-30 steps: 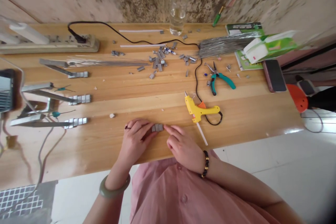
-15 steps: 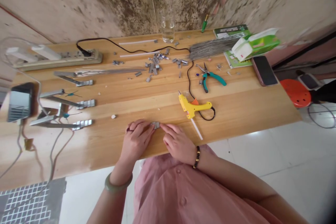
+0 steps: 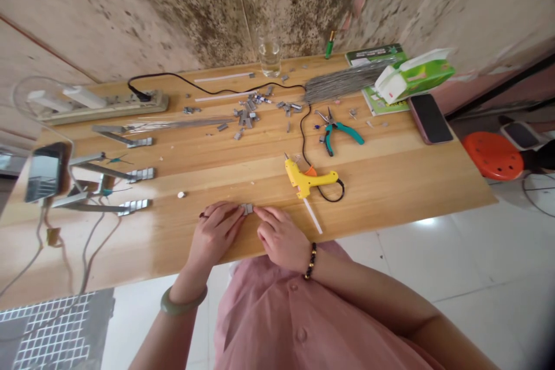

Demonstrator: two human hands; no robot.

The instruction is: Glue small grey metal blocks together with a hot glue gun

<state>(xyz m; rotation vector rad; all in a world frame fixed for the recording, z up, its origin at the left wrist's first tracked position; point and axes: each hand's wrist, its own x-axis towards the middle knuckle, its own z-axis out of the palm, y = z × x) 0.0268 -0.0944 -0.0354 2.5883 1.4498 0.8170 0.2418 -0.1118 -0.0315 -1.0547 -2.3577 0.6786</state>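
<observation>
Close to the table's front edge, a few small grey pieces [image 3: 247, 208] lie side by side between my hands. My left hand [image 3: 215, 232] has its fingertips pressed against their left end, its fingers bent and together. From the other side my right hand [image 3: 284, 238] touches the right end with its index fingertip, the other fingers curled. To the right lies a yellow hot glue gun [image 3: 310, 179], a white glue stick [image 3: 313, 217] coming out of its back. A small white lump [image 3: 181, 194] sits left of my left hand.
Loose grey pieces [image 3: 247, 115] are scattered near teal-handled pliers [image 3: 342, 130]. Behind are a bundle of thin wires [image 3: 338, 84], a glass of water [image 3: 270, 58] and a tissue pack [image 3: 414, 76]. Grey folded strips [image 3: 139, 175], cables and a power strip [image 3: 143, 103] occupy the left.
The camera view has shifted a little, so everything sits slightly farther left. Both hands keep the same hold on the grey pieces.
</observation>
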